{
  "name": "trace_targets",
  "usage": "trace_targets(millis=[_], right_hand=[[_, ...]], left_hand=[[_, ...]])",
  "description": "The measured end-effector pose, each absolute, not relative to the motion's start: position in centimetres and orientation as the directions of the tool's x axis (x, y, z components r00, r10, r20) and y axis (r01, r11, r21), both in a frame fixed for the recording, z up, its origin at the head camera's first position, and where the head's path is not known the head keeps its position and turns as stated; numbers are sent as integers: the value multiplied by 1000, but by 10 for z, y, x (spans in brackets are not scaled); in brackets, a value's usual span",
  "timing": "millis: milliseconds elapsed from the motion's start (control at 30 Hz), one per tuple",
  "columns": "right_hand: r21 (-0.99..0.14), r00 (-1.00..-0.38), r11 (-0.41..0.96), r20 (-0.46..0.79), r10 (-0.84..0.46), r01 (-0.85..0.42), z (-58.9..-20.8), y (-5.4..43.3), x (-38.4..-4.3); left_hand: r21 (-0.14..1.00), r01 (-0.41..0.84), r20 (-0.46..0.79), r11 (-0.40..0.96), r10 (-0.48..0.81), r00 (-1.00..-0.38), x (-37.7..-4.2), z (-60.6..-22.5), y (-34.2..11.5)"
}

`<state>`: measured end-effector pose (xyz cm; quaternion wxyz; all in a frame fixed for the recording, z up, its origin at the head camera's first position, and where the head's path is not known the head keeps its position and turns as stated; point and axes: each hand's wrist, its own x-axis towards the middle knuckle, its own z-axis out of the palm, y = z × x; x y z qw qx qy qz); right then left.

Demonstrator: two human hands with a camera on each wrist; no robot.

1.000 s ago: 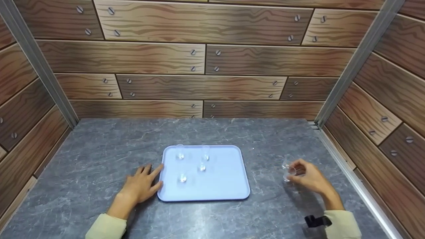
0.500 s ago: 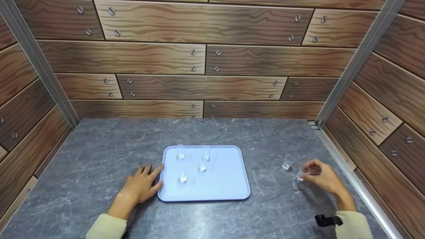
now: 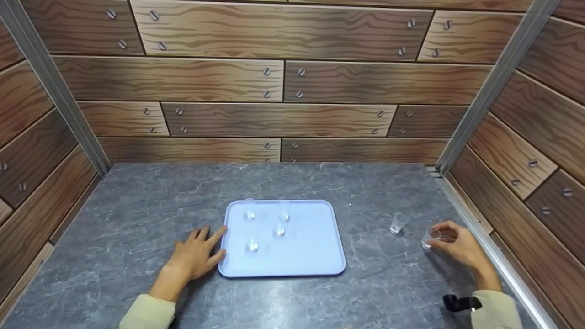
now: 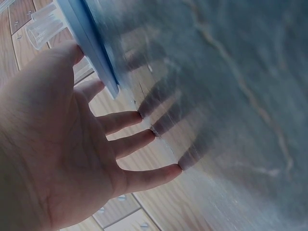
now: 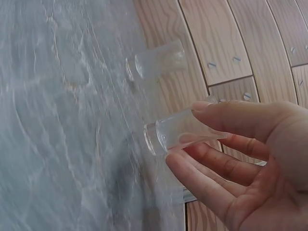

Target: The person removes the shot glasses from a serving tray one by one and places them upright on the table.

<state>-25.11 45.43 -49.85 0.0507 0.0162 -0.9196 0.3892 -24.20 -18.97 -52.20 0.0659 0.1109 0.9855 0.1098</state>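
My right hand (image 3: 459, 244) pinches a clear shot glass (image 3: 431, 238) between thumb and fingers, at the right side of the table. In the right wrist view that shot glass (image 5: 175, 130) is upright relative to the tabletop, its thick base close to the surface; whether it touches I cannot tell. Another clear shot glass (image 3: 398, 224) stands a little to its left, apart from it. My left hand (image 3: 194, 256) lies with spread fingers at the left edge of a light blue tray (image 3: 311, 256), thumb and index finger touching the rim. In the left wrist view the other fingertips rest on the table.
Several clear shot glasses stand on the tray's left half, among them a front one (image 3: 252, 246) and a middle one (image 3: 279, 230). The grey marbled table (image 3: 365, 183) is bounded by wood-patterned walls (image 3: 283, 82) and a metal rail (image 3: 512, 269) at the right.
My right hand has moved to the right with its shot glass, away from the other one, which stays in place. The left hand and the tray have not moved.
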Motion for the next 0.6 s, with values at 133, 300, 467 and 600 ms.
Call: trace_targets(millis=[133, 300, 467, 600], right_hand=[[-707, -995, 705, 98, 24, -52, -501, 460, -252], [-705, -992, 708, 114, 56, -41, -504, 466, -252], [-705, -988, 708, 132, 79, -37, -505, 473, -252], [-693, -986, 720, 139, 93, -29, -507, 476, -250]], left_hand=[[234, 200, -108, 952, 230, -967, -241, -523, -190], [242, 210, -88, 947, 237, -968, -239, -520, -189], [239, 213, -78, 947, 238, -968, -238, -519, -189], [238, 213, -79, 948, 238, -968, -239, -520, -189]])
